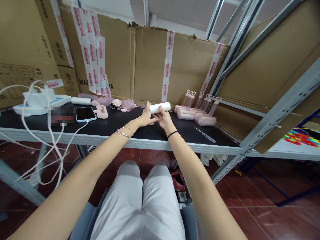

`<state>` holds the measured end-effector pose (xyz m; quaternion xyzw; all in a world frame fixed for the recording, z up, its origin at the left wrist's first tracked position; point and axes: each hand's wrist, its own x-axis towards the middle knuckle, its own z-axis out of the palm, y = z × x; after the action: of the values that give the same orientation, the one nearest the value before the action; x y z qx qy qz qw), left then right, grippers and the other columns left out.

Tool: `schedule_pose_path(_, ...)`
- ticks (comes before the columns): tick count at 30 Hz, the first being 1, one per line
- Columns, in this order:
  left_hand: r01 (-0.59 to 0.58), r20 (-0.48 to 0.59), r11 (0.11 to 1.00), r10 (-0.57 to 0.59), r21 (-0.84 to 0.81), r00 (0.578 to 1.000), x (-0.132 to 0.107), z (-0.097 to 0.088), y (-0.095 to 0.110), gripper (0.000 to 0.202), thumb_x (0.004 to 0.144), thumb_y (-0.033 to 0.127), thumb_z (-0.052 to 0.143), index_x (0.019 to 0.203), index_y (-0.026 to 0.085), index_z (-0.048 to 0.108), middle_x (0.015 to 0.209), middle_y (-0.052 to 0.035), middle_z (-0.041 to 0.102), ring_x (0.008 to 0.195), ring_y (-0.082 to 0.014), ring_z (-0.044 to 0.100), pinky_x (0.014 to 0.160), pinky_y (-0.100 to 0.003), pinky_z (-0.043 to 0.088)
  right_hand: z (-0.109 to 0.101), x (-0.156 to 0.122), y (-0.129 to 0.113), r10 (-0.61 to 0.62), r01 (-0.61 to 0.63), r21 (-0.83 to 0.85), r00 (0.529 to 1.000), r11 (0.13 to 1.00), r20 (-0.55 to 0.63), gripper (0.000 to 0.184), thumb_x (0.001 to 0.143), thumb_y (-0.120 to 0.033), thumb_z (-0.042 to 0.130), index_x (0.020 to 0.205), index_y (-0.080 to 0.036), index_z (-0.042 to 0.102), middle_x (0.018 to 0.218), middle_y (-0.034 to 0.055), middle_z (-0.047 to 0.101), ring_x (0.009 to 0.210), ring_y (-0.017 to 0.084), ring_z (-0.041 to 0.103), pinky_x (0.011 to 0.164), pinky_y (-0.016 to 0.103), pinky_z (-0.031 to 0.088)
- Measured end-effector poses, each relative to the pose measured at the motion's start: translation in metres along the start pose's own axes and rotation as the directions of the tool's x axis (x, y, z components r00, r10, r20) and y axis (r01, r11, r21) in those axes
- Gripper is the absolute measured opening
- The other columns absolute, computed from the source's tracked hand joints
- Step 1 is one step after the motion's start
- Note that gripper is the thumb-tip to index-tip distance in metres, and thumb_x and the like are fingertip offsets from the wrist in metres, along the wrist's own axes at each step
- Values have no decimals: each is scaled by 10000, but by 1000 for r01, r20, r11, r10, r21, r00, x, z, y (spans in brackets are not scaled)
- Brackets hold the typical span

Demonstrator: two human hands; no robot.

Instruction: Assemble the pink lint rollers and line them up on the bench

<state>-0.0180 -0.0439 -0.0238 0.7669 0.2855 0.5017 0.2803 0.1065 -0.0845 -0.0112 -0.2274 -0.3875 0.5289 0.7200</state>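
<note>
A white cylinder lies nearly level between my two hands, over the middle of the black tabletop. My left hand closes around its left end. The thumb of my right hand presses on the near side of the cylinder, with the other fingers partly hidden under it. Behind and left of the hands sit pale pink plastic parts and a pink ring-shaped part. To the right, pink and white cylinders lie in a group, with clear tubes with pink loops behind them.
A screwdriver lies near the right front edge. At left are a phone, a power strip and looping white cables. Cardboard walls the back. A metal shelf post stands at right.
</note>
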Motion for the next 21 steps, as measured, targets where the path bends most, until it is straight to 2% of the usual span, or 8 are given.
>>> schedule_pose_path(2, 88, 52, 994, -92, 70, 994, 1, -3, -5, 1049, 381, 288, 872, 1313, 107, 426, 1436, -260, 362, 1400, -397, 214, 1122, -486, 162, -2, 2, 1, -42, 33, -86, 993, 996, -106, 321, 723, -324, 696, 970, -238, 511, 890, -37, 658, 818, 129, 633, 795, 346, 547)
schedule_pose_path(5, 222, 133, 951, -254, 215, 958, 0, -10, -7, 832, 378, 293, 859, 1138, 121, 567, 1104, -204, 645, 1211, -401, 495, 1003, -440, 351, -4, 2, 0, -261, 163, -390, 942, 906, -213, 336, 722, -347, 662, 993, -226, 504, 949, -11, 604, 872, 135, 599, 846, 339, 513)
schedule_pose_path(7, 237, 151, 929, -288, 285, 946, -1, -13, -3, 680, 446, 277, 823, 1073, 134, 601, 852, -123, 693, 989, -356, 628, 890, -387, 426, -5, 0, -1, -423, 223, -679, 895, 700, -143, 389, 688, -329, 688, 1020, -202, 529, 1015, 35, 558, 964, 165, 562, 924, 352, 464)
schedule_pose_path(9, 209, 116, 921, -259, 327, 959, -1, -15, 1, 568, 492, 229, 789, 1027, 138, 617, 734, -81, 668, 833, -317, 651, 824, -366, 449, -8, -4, -2, -478, 214, -878, 878, 427, -18, 453, 656, -278, 717, 1069, -191, 554, 1086, 77, 497, 1039, 206, 520, 974, 385, 421)
schedule_pose_path(11, 178, 3, 922, -190, 345, 982, 1, -15, 5, 491, 529, 169, 748, 1002, 129, 623, 759, -90, 653, 812, -294, 632, 828, -370, 450, -10, -8, -2, -439, 170, -962, 896, 216, 60, 476, 658, -225, 713, 1110, -210, 566, 1122, 95, 449, 1071, 247, 492, 970, 440, 412)
schedule_pose_path(13, 131, -124, 927, -93, 351, 988, 3, -15, 8, 480, 576, 119, 691, 1050, 106, 609, 883, -122, 639, 895, -283, 601, 884, -379, 436, -12, -11, -1, -374, 135, -987, 923, 84, 94, 461, 676, -199, 698, 1120, -238, 578, 1127, 98, 430, 1070, 278, 482, 933, 490, 422)
schedule_pose_path(15, 62, -167, 933, -2, 355, 986, 4, -15, 11, 521, 610, 79, 638, 1128, 80, 579, 1004, -142, 601, 959, -266, 572, 933, -379, 421, -13, -11, 0, -323, 127, -992, 939, 15, 116, 464, 684, -197, 701, 1129, -254, 583, 1123, 102, 431, 1059, 296, 481, 901, 513, 431)
schedule_pose_path(21, -91, -5, 947, 97, 309, 995, 1, -13, 19, 606, 667, -12, 523, 1268, 59, 492, 1110, -144, 571, 834, -172, 571, 887, -353, 476, -14, -10, 2, -271, 135, -991, 954, -8, 132, 486, 710, -235, 702, 1175, -255, 562, 1130, 105, 462, 1071, 301, 495, 892, 484, 449)
